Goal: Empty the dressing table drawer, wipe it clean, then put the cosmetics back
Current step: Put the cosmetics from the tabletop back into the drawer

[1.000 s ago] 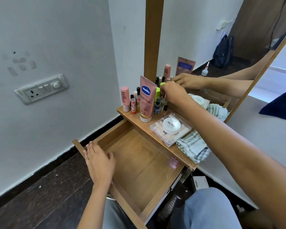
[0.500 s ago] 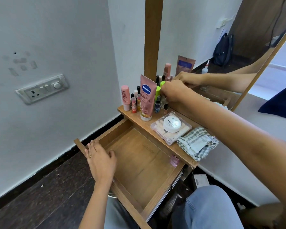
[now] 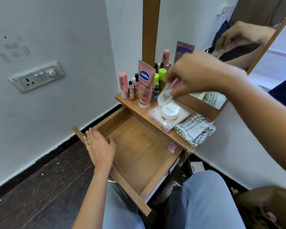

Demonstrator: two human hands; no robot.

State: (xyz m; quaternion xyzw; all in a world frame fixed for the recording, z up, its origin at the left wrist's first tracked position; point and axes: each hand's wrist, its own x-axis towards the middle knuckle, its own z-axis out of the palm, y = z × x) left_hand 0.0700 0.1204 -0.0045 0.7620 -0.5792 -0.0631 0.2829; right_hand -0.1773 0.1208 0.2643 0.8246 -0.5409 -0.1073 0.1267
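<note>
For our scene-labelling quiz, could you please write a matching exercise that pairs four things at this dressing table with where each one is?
Column one:
1. Vaseline tube
2. checked cloth
3. left hand
4. right hand

Column two:
A. holding a blurred clear pouch above the shelf
B. resting on the rim of the open drawer
C. standing upright towards the shelf's left end
D. lying crumpled at the shelf's right end

Pairs: 1-C, 2-D, 3-B, 4-A

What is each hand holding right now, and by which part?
The right hand pinches a blurred clear packet by its upper end. The left hand holds nothing; it rests on the rim of the drawer.
</note>
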